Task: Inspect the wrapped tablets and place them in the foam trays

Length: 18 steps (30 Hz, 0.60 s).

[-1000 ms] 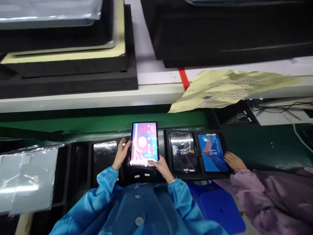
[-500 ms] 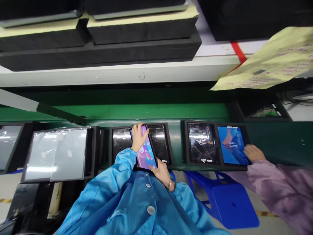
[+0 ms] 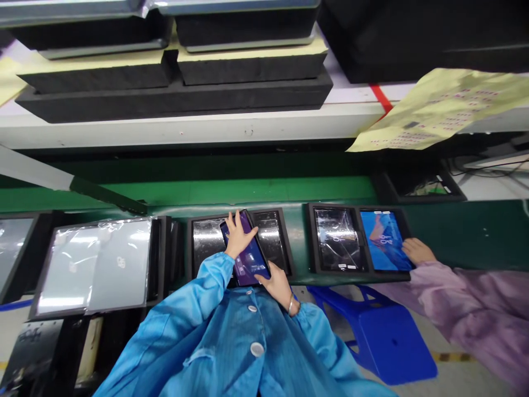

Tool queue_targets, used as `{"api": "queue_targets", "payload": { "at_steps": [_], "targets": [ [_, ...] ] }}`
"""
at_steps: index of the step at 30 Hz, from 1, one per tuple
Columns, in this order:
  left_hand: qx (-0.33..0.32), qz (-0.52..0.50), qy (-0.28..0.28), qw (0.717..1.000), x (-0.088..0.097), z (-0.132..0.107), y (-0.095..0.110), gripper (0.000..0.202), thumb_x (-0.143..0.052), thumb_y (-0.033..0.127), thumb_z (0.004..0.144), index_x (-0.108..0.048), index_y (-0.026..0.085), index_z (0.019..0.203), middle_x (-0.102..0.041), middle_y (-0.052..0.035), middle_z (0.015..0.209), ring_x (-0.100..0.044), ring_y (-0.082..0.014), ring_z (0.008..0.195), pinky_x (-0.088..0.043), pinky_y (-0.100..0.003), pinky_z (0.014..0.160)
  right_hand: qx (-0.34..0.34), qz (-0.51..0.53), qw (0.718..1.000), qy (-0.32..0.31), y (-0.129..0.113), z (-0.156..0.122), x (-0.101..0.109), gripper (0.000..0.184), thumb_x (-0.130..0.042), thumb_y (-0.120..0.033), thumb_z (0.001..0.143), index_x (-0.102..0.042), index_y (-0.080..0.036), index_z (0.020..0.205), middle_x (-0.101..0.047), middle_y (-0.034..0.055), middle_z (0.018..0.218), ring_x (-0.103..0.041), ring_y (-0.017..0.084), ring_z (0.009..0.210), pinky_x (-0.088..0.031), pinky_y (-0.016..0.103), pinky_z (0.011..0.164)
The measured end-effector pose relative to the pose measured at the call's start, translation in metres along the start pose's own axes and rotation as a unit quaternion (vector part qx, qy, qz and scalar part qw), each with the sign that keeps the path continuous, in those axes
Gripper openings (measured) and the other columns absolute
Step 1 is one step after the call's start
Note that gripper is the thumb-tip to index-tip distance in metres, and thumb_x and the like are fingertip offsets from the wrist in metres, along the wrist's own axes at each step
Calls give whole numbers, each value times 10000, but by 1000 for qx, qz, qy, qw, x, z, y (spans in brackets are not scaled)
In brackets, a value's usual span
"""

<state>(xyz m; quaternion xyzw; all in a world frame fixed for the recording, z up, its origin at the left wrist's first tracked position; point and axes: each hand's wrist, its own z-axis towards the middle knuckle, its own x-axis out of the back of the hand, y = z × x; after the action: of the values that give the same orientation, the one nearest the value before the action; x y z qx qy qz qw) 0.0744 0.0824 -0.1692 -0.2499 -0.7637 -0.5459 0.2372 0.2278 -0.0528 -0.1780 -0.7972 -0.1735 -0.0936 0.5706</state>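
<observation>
A tablet (image 3: 251, 260) with a dim purple-blue screen lies tilted in front of my chest, its top leaning left. My left hand (image 3: 238, 238) rests over its upper part with fingers spread, touching the screen side. At the lower right corner, my right hand (image 3: 278, 284) grips the tablet, thumb on the front and the other fingers mostly hidden behind its edge. Beneath the tablet is a black foam tray (image 3: 288, 242) with dark, film-covered screens, partly covered by the tablet and my hands.
On the right, another tray (image 3: 313, 242) bears two tablets; a co-worker's hand (image 3: 418, 251) touches the blue-screened tablet (image 3: 382, 240). Film-covered pale panels (image 3: 103, 264) stand left. A blue stool (image 3: 392, 342) is below the bench. Overhead, a shelf (image 3: 206, 125) carries black foam blocks.
The held tablet's screen has gone from bright with icons to dim. My left fingers have spread wider on it. The view has shifted slightly; my right hand keeps its grip.
</observation>
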Motion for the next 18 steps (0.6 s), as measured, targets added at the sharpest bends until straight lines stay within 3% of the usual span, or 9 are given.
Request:
{"api": "queue_targets", "payload": {
  "at_steps": [2,4,7,10,13,15,18],
  "targets": [
    [9,9,-11,1000,-5,-14,-3,1064,-722,558,847,-85,246,1640,68,-215,1715,32,-474,1573,-274,-690,1172,-8,16,1000,17,4,1,3,476,-753,-309,702,-696,-171,1154,-716,141,1190,-674,339,1131,-522,477,1019],
    [18,23,-14,999,-5,-25,-10,1062,-674,592,875,-24,262,1648,120,-197,1716,25,-453,1578,-287,-678,1174,-21,36,999,31,10,1,8,563,-766,-354,682,-692,-190,1216,-701,132,1264,-645,355,1208,-492,488,1072],
    [45,62,-5,997,7,-38,-36,1011,-596,602,921,12,256,1652,151,-175,1716,41,-427,1585,-308,-692,1157,-62,71,994,49,22,0,16,570,-797,-480,663,-729,-191,1149,-751,126,1143,-686,389,1119,-507,540,1034],
    [90,122,5,988,25,-50,-72,928,-579,513,949,-79,174,1654,87,-227,1713,58,-467,1572,-249,-765,1134,-100,124,985,61,32,-4,18,586,-831,-558,617,-753,-171,1050,-775,122,1031,-717,384,1016,-543,543,970],
    [114,183,4,976,31,-62,-101,860,-593,407,952,-188,72,1632,-25,-291,1696,44,-482,1567,-166,-756,1167,-120,183,972,85,37,-13,20,608,-842,-576,617,-752,-170,1059,-769,110,1076,-718,338,1022,-562,486,953],
    [110,214,-1,971,26,-67,-109,839,-603,372,948,-217,66,1628,-32,-282,1698,53,-472,1569,-128,-751,1179,-135,207,962,119,39,-22,27,602,-856,-570,607,-753,-172,1046,-769,101,1070,-719,315,998,-570,461,928],
    [95,241,-7,966,13,-66,-108,896,-679,337,901,-214,133,1639,11,-245,1709,92,-484,1562,-58,-829,1119,-155,215,945,190,42,-39,50,583,-884,-539,571,-753,-166,999,-768,81,1033,-705,290,979,-555,430,930]
  ]
}}
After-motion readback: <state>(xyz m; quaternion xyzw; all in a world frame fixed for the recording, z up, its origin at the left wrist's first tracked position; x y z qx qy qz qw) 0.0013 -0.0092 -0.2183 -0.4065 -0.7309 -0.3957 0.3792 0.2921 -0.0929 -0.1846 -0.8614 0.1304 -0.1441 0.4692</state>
